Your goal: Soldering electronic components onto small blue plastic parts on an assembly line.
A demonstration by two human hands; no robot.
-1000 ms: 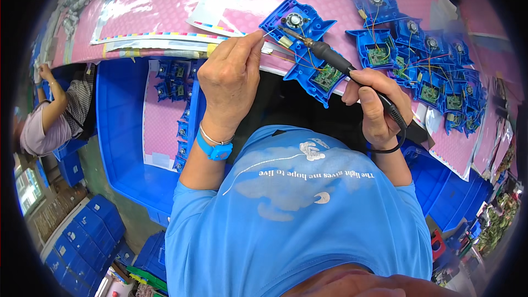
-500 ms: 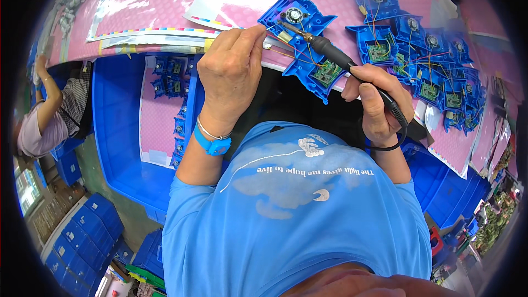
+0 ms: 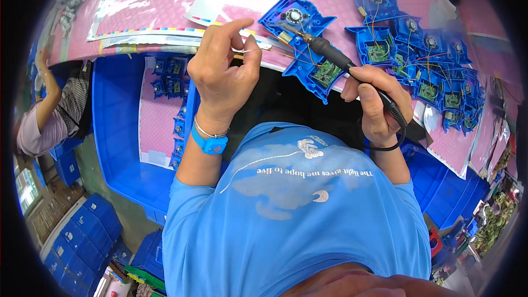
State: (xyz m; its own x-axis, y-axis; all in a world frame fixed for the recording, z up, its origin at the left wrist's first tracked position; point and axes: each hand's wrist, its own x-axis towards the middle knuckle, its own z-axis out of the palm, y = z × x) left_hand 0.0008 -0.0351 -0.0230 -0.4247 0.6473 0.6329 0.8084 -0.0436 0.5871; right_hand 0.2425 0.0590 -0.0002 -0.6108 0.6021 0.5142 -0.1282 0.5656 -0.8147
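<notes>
My right hand (image 3: 382, 102) grips a black soldering iron (image 3: 335, 55). The metal tip reaches over a blue plastic housing half (image 3: 291, 11) near its round speaker (image 3: 294, 16); slight haze hangs there. Thin wires run from this housing to a green circuit board (image 3: 326, 73) in the blue shell part at its near end. My left hand (image 3: 225, 74) is raised just left of the housing, apart from it. Its index finger stretches out, with a gap to the thumb. A thin whitish strand (image 3: 242, 50) shows by the thumb; whether the fingers hold it I cannot tell.
Several wired blue housings (image 3: 429, 66) lie clustered at the right of the pink-covered table (image 3: 159, 0). A blue bin (image 3: 115, 132) stands below its left edge, holding more housings on a sheet. Another person (image 3: 49, 110) is at the far left. Blue crates (image 3: 82, 231) stand lower left.
My left hand has drawn back left from the housing. Its pinched fingers have parted, the index finger stretching out. My right hand and the soldering iron stay nearly in place.
</notes>
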